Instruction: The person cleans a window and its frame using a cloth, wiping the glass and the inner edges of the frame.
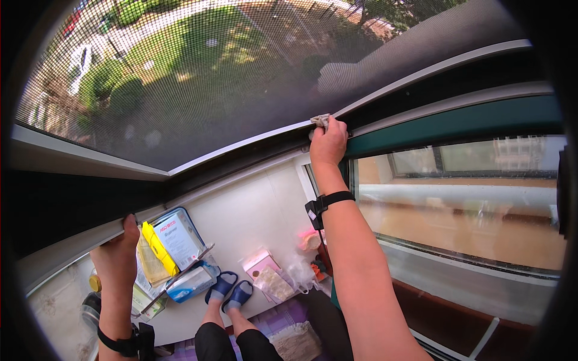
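A greyish-white cloth (pixel 321 120) is bunched in my right hand (pixel 330 144), its fingers closed round it. That hand presses the cloth to the dark window frame (pixel 241 148) at the lower edge of the mesh screen (pixel 205 96). Lower down on the left, my left hand (pixel 117 249) grips the pale edge of the window sill (pixel 66 260), its fingers partly hidden over the edge. A black band with a small box sits on each wrist.
A green-framed glass pane (pixel 457 198) stands at the right. Below lie boxes (pixel 174 237), a yellow folder (pixel 159 248), a pink box (pixel 261 262) and plastic bags (pixel 298 269). My feet, in blue slippers (pixel 239 292), rest on a white ledge beside purple checked fabric (pixel 274 325).
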Motion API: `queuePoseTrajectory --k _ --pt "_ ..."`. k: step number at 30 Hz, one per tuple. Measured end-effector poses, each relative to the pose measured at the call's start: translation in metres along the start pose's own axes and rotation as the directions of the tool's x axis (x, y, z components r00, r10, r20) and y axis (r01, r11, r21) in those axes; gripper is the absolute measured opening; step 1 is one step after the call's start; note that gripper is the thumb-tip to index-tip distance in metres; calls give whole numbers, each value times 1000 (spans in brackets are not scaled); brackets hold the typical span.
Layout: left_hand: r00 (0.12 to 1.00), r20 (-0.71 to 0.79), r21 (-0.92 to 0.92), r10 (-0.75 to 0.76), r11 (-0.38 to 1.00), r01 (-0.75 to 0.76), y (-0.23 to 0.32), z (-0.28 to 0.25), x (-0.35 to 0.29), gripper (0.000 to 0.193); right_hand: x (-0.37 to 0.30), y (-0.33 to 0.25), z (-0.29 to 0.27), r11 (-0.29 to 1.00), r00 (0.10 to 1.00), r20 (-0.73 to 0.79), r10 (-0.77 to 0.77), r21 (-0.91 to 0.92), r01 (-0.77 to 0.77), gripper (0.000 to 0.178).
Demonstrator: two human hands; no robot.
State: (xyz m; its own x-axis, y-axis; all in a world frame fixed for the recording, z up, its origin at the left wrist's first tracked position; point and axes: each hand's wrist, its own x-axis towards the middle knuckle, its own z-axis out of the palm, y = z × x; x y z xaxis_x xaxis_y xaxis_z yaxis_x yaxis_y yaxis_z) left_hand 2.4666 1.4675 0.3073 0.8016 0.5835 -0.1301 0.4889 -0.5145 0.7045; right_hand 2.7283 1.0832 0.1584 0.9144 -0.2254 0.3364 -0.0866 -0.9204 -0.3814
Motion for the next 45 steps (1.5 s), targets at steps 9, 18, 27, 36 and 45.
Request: queuePoseTrajectory --k 9,18,27,36,45 --pt "1000 6 12 -10 1000 10 4 0 -1 16 7 1 -5 994 994 55 -91 -56 95 23" --pt "999 36 13 -1 1000 1 15 -2 -1 17 -103 -109 -2 912 932 53 -359 234 338 23" --pt "999 -16 -114 47 992 -49 6 2 0 19 -198 -218 0 801 871 179 -458 507 317 35" --pt "997 -31 -198 74 977 -79 7 -2 -1 22 -178 -209 -7 756 772 306 -558 572 319 28" --pt "995 -4 -73 102 992 -102 12 -2 2 28 -192 -209 0 801 845 276 -458 539 259 23"
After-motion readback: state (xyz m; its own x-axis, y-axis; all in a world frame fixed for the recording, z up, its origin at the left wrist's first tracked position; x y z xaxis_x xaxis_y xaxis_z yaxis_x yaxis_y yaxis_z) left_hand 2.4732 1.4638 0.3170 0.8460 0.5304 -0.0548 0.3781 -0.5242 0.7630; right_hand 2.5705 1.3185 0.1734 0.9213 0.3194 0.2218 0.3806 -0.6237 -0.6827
